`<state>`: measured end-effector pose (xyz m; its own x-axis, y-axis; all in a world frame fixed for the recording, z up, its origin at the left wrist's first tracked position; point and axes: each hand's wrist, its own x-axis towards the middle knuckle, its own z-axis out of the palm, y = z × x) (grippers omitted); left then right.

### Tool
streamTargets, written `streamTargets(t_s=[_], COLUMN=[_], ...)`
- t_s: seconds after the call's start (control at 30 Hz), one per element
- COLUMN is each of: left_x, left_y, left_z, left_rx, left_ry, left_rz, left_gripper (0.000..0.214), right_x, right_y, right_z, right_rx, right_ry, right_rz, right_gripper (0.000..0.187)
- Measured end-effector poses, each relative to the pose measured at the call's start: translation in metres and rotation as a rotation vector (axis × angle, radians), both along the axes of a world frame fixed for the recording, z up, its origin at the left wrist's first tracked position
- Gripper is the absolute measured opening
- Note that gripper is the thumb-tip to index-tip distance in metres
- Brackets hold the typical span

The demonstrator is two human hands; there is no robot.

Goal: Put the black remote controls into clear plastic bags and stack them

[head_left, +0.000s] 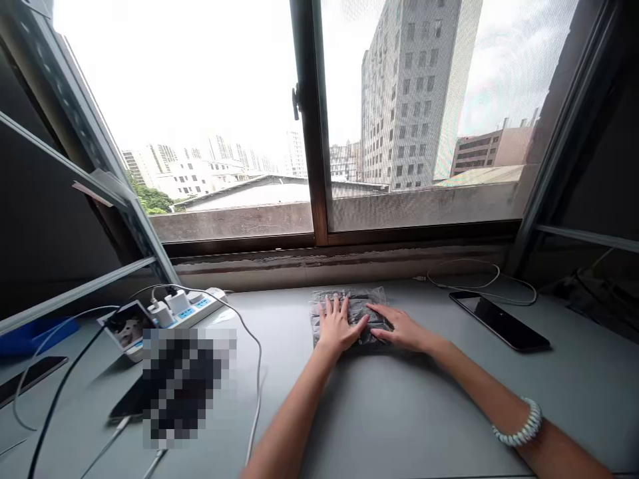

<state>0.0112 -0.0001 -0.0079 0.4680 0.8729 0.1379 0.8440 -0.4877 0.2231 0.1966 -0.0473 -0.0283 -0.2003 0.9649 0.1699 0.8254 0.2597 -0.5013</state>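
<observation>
A clear plastic bag with dark folded cloth inside lies flat on the grey table below the window. My left hand rests palm down on the bag's left half, fingers spread. Beside it, my right hand lies flat on the right half, its fingers stretched toward the left hand. Both hands press on top of the bag and neither grips it. A white coiled band sits on my right wrist.
A black phone lies at the right with a thin cable behind it. At the left are a white power strip with chargers, white cords, another phone and a blurred patch. Metal shelving flanks both sides.
</observation>
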Motion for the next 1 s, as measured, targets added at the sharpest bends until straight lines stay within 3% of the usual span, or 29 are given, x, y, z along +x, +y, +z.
streamTargets(t_s=[0.2,0.5,0.63,0.77,1.0], left_x=[0.005,-0.003,0.007,0.024,0.041], left_y=[0.001,0.011,0.008,0.012,0.027], left_z=[0.001,0.002,0.007,0.008,0.004], left_rx=[0.014,0.038,0.116,0.087,-0.029], left_ry=[-0.028,-0.023,-0.06,-0.033,0.02], left_rz=[-0.102,0.059,0.052,-0.039,-0.015], left_gripper=[0.088,0.079,0.076,0.074,0.082], right_x=[0.002,-0.01,-0.018,-0.025,-0.015], right_y=[0.006,-0.004,-0.015,-0.025,-0.023], right_z=[-0.004,0.013,0.022,0.028,0.035], right_rx=[-0.008,-0.07,-0.107,-0.217,-0.274], right_ry=[0.023,-0.098,-0.149,-0.168,-0.175], right_rz=[0.0,-0.071,-0.07,-0.057,0.025], right_gripper=[0.064,0.074,0.085,0.098,0.083])
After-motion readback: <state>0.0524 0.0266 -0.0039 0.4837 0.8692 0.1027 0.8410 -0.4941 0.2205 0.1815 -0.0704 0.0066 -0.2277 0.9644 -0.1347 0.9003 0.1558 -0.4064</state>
